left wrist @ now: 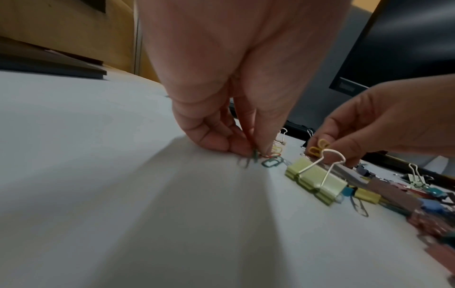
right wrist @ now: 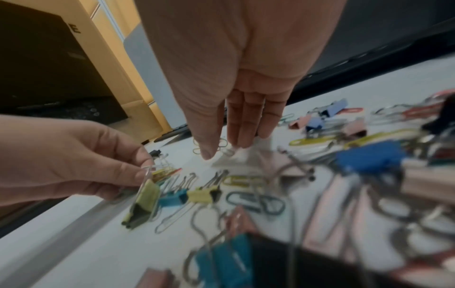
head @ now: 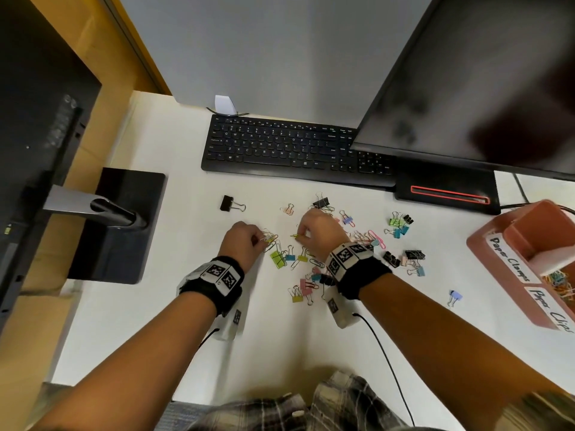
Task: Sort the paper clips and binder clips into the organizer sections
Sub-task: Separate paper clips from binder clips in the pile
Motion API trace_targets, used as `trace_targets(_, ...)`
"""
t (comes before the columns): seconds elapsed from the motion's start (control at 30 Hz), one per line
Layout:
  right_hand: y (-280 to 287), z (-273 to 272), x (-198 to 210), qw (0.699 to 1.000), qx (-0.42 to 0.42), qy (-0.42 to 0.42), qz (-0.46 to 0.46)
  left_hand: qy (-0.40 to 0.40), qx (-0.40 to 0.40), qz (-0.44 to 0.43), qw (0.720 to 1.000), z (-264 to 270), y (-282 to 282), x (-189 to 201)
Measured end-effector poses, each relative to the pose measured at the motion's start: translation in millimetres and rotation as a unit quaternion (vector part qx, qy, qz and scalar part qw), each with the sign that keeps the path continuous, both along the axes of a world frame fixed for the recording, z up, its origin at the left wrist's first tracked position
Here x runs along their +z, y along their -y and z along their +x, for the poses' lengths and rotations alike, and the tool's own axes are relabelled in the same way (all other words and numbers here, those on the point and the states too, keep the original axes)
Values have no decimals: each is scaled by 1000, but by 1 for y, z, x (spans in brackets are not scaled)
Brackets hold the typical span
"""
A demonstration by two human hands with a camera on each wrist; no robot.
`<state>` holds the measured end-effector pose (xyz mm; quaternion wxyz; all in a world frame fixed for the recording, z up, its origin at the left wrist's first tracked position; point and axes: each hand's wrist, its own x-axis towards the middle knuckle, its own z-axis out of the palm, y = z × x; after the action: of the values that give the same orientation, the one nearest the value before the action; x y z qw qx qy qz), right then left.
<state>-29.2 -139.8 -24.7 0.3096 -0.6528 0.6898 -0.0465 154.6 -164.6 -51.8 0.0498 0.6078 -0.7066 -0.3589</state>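
Note:
Mixed coloured binder clips and paper clips (head: 311,269) lie scattered on the white desk. My left hand (head: 259,239) pinches a small bunch of paper clips (head: 270,237) low over the desk; the left wrist view shows its fingertips (left wrist: 263,150) closed on them (left wrist: 256,154). My right hand (head: 300,236) is just to the right and pinches a yellow paper clip (head: 295,235), seen again as the yellow paper clip (left wrist: 320,146) in the left wrist view. A green binder clip (head: 278,258) lies below both hands. The reddish organizer (head: 485,244) stands at the right edge, with paper clips (head: 560,283) in its near section.
A black keyboard (head: 280,147) lies behind the pile, a monitor (head: 482,88) stands at the back right, and a monitor stand (head: 118,225) is at the left. One black binder clip (head: 228,203) and one purple binder clip (head: 455,296) lie apart from the pile.

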Motion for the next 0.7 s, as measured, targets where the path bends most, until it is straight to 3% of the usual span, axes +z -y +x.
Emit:
trace_targets(0.27, 6, 6, -5, 999, -12, -18, 41, 21, -19, -40, 999, 2, -3, 1)
trace_targets(0.47, 3, 4, -10, 998, -38, 27, 41, 28, -112, -27, 993, -7, 3, -3)
trace_targets(0.7, 4, 4, -6, 997, 2, 3, 78, 60, -128, -25, 990, -14, 10, -1)
